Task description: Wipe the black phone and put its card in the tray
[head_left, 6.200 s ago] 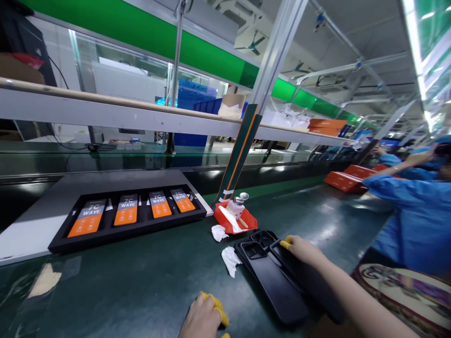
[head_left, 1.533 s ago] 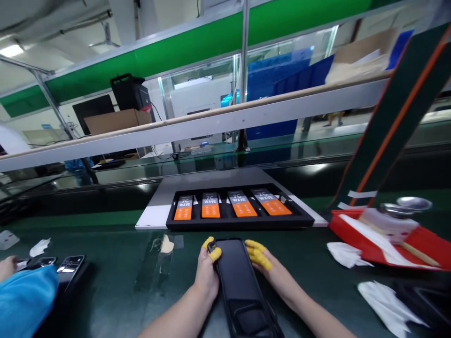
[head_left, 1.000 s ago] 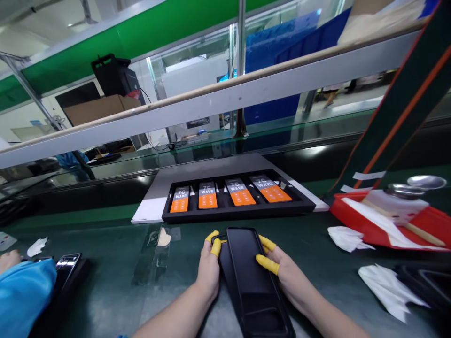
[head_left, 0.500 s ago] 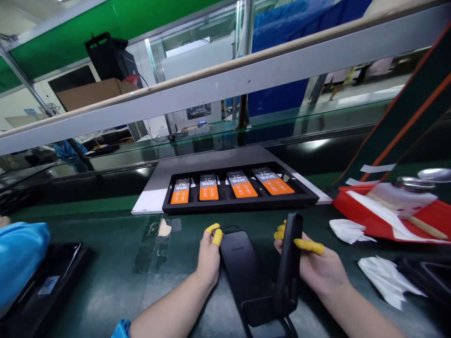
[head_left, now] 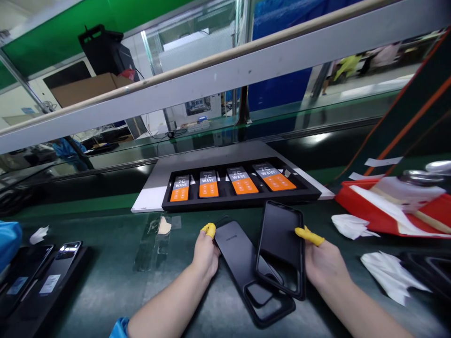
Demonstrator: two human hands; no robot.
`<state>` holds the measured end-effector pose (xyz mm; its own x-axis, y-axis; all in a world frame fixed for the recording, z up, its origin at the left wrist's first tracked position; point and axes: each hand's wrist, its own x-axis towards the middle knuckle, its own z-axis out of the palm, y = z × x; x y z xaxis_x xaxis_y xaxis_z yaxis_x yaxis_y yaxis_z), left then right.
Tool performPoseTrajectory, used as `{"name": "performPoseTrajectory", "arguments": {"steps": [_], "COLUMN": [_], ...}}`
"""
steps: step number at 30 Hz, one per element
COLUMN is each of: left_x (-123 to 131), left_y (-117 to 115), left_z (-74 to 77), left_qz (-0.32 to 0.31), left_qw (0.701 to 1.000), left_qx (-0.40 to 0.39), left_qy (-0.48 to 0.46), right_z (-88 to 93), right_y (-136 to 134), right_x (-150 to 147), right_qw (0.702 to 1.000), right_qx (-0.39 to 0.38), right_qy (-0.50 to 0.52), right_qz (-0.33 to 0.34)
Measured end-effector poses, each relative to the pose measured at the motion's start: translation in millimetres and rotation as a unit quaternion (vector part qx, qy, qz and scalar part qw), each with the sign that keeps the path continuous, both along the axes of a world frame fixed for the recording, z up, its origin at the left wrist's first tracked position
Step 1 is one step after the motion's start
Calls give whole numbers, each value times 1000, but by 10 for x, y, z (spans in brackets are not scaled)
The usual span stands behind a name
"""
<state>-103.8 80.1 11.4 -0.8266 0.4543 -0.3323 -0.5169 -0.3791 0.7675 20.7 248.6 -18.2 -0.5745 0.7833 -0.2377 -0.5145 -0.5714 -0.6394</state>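
Observation:
My left hand [head_left: 206,251], with yellow finger covers, grips the upper left edge of a black phone case [head_left: 235,249] that has small lettering on its back and a large cutout at its lower end. My right hand [head_left: 322,256] holds a second black case [head_left: 282,234] by its right edge, its hollow inner side facing me. The second case overlaps the lower part of the first. Beyond both hands, a black tray [head_left: 229,203] holds several phones with orange and grey "7C WAVE" faces, one of them a phone [head_left: 208,184] left of centre.
A red bin [head_left: 384,220] with a bottle stands at the right, beside crumpled white tissues [head_left: 391,277]. At the left, phones lie in a black tray [head_left: 66,286] near a person's blue sleeve [head_left: 9,239]. A white rail [head_left: 211,84] crosses above the bench.
The case in my right hand has turned from edge-on to show its inside and now overlaps the other case. The blue sleeve at the left has drawn back, uncovering more phones.

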Motion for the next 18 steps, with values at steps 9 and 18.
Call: {"name": "performPoseTrajectory", "arguments": {"steps": [9, 18], "left_x": [-105, 168], "left_y": [-115, -341], "left_z": [197, 326], "left_qz": [99, 195], "left_qw": [988, 883], "left_qx": [-13, -59], "left_qy": [116, 422], "right_z": [187, 337], "right_y": [156, 9], "right_x": [118, 96], "right_qw": [1000, 980], "right_qx": [20, 191], "right_qy": [10, -17], "right_qz": [-10, 60]}}
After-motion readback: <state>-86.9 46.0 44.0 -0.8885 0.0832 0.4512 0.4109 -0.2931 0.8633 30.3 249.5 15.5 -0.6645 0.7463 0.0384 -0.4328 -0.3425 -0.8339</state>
